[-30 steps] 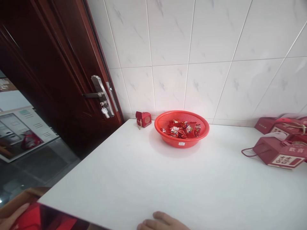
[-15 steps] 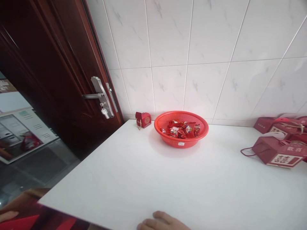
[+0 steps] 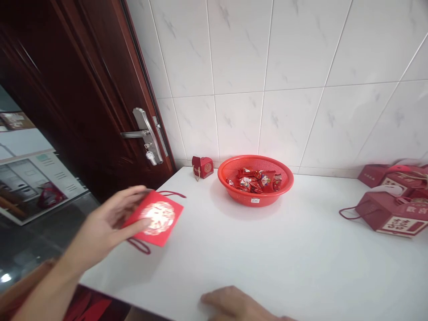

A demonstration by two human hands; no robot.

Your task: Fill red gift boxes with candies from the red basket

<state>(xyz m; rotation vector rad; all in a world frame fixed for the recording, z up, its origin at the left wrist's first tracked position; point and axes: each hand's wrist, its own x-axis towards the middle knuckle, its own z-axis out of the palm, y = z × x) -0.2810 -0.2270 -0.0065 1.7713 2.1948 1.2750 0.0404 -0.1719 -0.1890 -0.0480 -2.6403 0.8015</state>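
Above the left part of the white table (image 3: 281, 254), my left hand (image 3: 110, 218) grips a flat red gift box (image 3: 172, 216) with a pale round emblem and dark red cord handles. Its thumb lies across the emblem. My right hand (image 3: 234, 305) rests at the table's near edge, fingers bent and partly cut off by the frame, and whether it holds anything does not show. Farther back stands a red plastic basket (image 3: 256, 199) with red-wrapped packets (image 3: 250, 183) in it. A small dark red box (image 3: 204, 168) is left of the basket.
Several dark red gift boxes (image 3: 396, 213) with cords sit at the right end of the table. A tiled wall (image 3: 294, 116) runs behind. At left is a dark wooden door (image 3: 83, 89) with keys in its lock. Red items lie below the table's near left edge.
My left hand has risen from the lower left and now holds the red gift box over the table. My right hand has shifted slightly right. The view has turned a little.
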